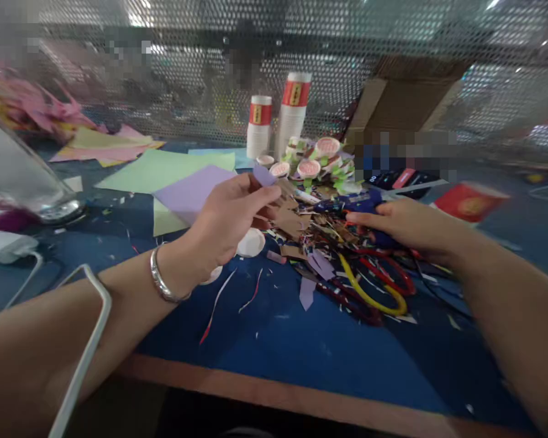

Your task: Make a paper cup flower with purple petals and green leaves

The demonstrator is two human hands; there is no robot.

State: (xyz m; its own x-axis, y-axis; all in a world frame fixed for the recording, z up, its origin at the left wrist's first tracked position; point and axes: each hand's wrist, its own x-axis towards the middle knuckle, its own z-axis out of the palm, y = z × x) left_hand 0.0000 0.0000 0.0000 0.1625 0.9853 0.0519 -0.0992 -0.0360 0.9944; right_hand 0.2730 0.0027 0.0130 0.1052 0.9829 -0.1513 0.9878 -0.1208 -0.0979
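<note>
A small piece of purple paper (265, 175) is pinched between the thumb and fingers of my left hand (231, 210), above the table. A silver bangle (158, 277) circles that wrist. My right hand (393, 222) is closed around a dark blue glue gun (363, 199), its narrow end pointing left. Fingers and clutter cover part of the tool. Below and between my hands lies a heap of brown paper scraps (292, 222), purple paper cutouts (320, 264) and scissors with yellow handles (369, 292) and red handles (395, 277).
Behind the heap stand paper cup stacks (258, 128) and a pile of small round decorated pieces (309, 169). Green paper (164, 167) and a purple sheet (187, 191) lie at left. A white cable (95, 328) crosses my left forearm. A perforated metal panel (187, 79) rises behind.
</note>
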